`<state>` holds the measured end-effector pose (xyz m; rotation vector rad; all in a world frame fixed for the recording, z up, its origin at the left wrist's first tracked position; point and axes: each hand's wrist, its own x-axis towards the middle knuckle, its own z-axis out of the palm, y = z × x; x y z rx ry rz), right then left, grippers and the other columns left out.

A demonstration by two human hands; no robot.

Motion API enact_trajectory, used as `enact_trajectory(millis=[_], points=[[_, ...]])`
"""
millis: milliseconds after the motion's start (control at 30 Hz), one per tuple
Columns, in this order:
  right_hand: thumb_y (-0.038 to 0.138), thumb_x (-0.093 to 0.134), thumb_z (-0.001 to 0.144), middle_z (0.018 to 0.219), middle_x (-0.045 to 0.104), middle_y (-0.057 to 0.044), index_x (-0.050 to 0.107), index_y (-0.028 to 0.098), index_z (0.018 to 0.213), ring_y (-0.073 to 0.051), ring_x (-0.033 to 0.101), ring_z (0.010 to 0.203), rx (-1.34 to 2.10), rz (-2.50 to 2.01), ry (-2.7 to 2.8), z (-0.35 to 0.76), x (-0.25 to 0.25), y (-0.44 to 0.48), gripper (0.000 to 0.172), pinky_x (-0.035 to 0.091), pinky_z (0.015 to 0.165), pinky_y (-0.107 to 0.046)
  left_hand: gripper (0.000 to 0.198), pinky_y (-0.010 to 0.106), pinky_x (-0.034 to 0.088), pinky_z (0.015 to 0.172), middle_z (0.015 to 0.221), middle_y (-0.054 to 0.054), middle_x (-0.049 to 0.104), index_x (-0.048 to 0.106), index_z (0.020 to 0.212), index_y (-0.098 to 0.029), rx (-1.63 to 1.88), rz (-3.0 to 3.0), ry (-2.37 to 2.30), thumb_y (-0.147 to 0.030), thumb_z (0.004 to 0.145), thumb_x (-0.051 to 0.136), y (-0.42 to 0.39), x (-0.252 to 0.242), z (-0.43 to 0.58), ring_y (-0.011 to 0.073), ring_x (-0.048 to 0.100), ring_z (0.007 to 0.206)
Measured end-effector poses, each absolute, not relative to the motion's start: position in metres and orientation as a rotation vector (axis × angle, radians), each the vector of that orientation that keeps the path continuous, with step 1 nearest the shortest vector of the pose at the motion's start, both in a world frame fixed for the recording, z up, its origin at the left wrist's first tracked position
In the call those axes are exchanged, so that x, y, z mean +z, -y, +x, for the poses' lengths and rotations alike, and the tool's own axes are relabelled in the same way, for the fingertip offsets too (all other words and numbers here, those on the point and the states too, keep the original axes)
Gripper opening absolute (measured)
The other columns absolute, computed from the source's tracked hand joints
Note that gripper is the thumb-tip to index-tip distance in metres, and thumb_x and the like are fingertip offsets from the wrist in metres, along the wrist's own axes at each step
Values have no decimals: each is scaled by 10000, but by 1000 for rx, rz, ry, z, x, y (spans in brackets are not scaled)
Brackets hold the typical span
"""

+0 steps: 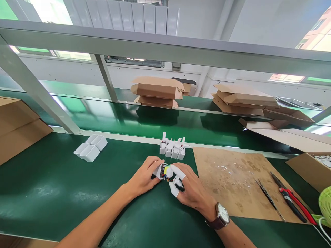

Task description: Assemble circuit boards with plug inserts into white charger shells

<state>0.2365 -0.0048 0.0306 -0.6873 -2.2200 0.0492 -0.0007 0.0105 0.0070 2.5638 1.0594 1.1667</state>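
Observation:
My left hand [145, 173] is closed around a white plastic housing [158, 171] with small electronic parts showing at its open end. A yellow component [167, 169] is among those parts. My right hand [192, 184], with white covers on thumb and forefinger and a watch on the wrist, is closed at the other side of the housing. Between its fingers are white and black pieces I cannot make out clearly. Just beyond my hands stands a row of small white boxes [172, 150] with white parts in them. To the left sit joined white trays [90, 148].
A stained cardboard sheet [224, 182] lies at the right, bearing tweezers [270, 199] and red-handled pliers [292, 198]. A green coil [325, 203] is at the right edge. Flat brown boxes [157, 91] rest behind the belt [124, 120]. A metal beam [165, 51] crosses above.

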Motion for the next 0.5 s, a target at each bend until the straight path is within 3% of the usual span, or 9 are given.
enact_trajectory(millis=[500], points=[[73, 522, 905, 1248, 628, -156, 347, 204, 1501, -309, 613, 1174, 79, -688, 2204, 236, 31, 5, 635, 603, 923, -515, 601, 415, 585, 953, 1213, 125, 585, 423, 1462, -237, 1155, 2582, -1047, -158, 909, 646, -9, 5, 1, 253, 607, 1127]])
